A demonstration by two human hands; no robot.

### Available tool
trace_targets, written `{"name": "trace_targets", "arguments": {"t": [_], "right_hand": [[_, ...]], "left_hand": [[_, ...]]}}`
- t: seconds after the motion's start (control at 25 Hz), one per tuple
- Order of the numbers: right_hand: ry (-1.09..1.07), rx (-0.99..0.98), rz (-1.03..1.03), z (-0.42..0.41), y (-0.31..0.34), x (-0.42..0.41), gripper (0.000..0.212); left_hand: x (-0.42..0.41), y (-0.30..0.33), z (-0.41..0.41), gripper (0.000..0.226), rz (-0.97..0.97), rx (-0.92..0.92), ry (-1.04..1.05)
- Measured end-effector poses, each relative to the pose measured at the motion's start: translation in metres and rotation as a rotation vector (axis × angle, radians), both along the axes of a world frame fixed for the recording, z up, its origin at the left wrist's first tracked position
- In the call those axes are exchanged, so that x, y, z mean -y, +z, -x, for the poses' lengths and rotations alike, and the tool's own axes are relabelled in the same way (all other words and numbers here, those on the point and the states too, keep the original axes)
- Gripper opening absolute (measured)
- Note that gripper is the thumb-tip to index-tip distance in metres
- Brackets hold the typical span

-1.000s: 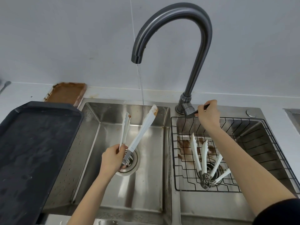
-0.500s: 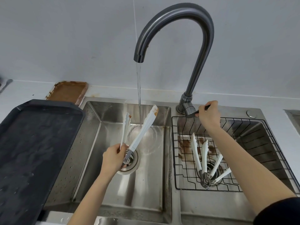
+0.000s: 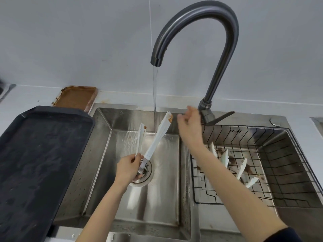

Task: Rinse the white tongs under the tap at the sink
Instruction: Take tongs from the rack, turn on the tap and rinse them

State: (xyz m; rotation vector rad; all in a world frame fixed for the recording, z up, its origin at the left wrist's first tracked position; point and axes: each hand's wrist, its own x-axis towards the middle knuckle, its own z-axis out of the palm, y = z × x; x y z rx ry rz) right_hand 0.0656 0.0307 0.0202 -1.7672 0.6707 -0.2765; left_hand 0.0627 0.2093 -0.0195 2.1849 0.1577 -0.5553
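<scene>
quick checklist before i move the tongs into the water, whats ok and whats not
1. Water running: a steady stream falls from the tap into the left basin. ok
2. Grip: left hand holds the white tongs at the hinge end, arms spread, tips up. ok
3. Tongs under the water: the stream passes between the two arms, and whether it touches either cannot be told; brown residue shows on both tips. not ok
4. Right hand free: off the tap lever, open, beside the far tip. ok
5. Drain clear: partly hidden by the hand. cannot tell
</scene>
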Motion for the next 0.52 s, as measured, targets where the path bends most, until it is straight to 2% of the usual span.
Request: {"name": "trace_targets", "arguments": {"t": [0.04, 0.12, 0.16, 0.24, 0.32, 0.4, 0.52], "right_hand": [[0.058, -0.084, -0.217, -0.010, -0.006, -0.011, 0.046], [0.084, -0.159, -0.529, -0.030, -0.025, -0.028, 0.020], [0.050, -0.166, -0.558, -0.039, -0.033, -0.030, 0.008], [-0.011, -0.195, -0.568, -0.050, -0.034, -0.033, 0.004], [-0.038, -0.212, -0.668, -0.058, -0.036, -0.037, 0.034], [-0.031, -0.173, -0.814, -0.062, -0.036, -0.042, 0.037], [-0.059, -0.133, -0.884, -0.068, -0.043, -0.043, 0.037]], "left_hand": [[0.000, -0.003, -0.001, 0.047, 0.003, -0.030, -0.002], [-0.004, -0.010, -0.005, 0.043, 0.089, -0.122, 0.047], [-0.006, -0.013, -0.007, 0.039, 0.162, -0.183, 0.086], [-0.011, -0.016, -0.010, 0.028, 0.254, -0.270, 0.127], [-0.016, -0.020, -0.015, 0.023, 0.294, -0.316, 0.131], [-0.019, -0.025, -0.020, 0.021, 0.324, -0.359, 0.143], [-0.020, -0.033, -0.023, 0.018, 0.356, -0.397, 0.102]]}}
